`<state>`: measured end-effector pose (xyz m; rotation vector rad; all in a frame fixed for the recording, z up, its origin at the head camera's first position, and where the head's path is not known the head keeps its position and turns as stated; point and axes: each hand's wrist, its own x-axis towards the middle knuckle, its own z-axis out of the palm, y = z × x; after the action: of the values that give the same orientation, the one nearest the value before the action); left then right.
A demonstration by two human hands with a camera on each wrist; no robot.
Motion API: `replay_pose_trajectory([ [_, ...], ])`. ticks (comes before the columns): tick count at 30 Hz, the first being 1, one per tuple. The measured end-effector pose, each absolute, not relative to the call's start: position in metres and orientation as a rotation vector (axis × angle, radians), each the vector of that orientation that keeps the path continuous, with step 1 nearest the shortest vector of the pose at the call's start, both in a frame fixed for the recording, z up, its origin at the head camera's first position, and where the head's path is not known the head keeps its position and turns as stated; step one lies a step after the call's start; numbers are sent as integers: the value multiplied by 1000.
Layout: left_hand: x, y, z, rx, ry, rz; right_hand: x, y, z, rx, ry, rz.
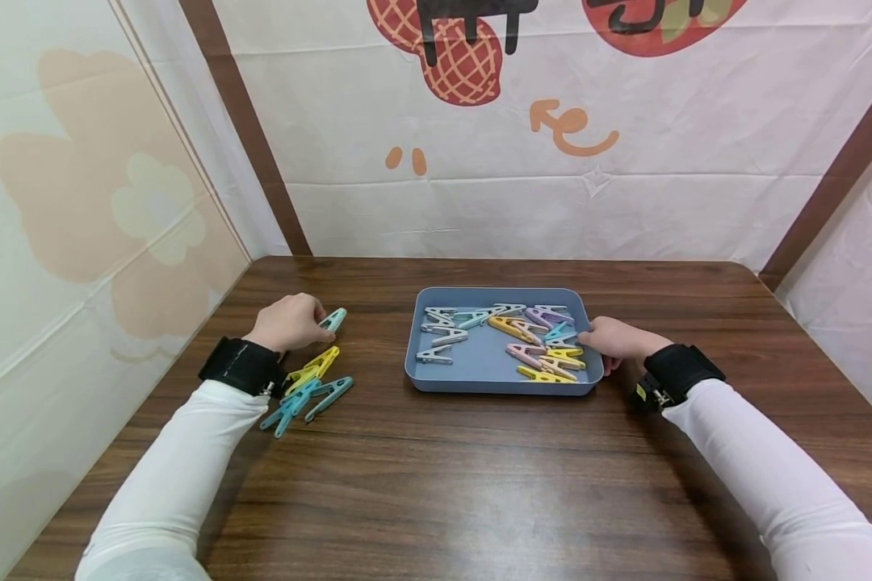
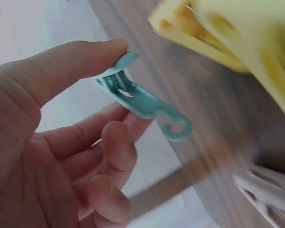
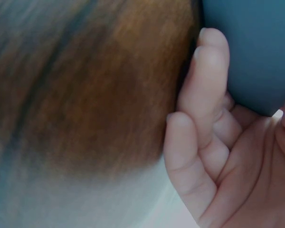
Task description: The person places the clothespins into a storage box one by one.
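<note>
My left hand (image 1: 289,321) is at the left of the table, pinching a pale teal clothespin (image 1: 333,319) between thumb and fingers. In the left wrist view, a small hook shows at the end of this clothespin (image 2: 145,102). Close by on the table lie a yellow clothespin (image 1: 312,370), a bright blue one (image 1: 291,407) and a darker teal one (image 1: 330,396). A blue-grey tray (image 1: 472,386) holds several clothespins in white, purple, yellow, pink and blue. At its right wall, my right hand (image 1: 620,339) grips the tray, fingers along the outside in the right wrist view.
The brown wooden table (image 1: 436,484) extends in front of the tray and between it and the left clothespins. A printed white sheet (image 1: 480,218) hangs behind the table, and another sheet (image 1: 80,363) stands along its left edge.
</note>
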<state>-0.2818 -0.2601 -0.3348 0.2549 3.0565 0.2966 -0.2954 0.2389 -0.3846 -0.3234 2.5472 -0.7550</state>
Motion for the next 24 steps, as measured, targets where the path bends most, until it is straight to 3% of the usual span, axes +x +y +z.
replay_pose_trajectory([
  [11,-285,-185,-313,573,3152,278,-292,237,-381,-278,2535,-756],
  [24,-299,-79,-309,1138,2949,-185,-292,238,-382,-287,2536,-768],
])
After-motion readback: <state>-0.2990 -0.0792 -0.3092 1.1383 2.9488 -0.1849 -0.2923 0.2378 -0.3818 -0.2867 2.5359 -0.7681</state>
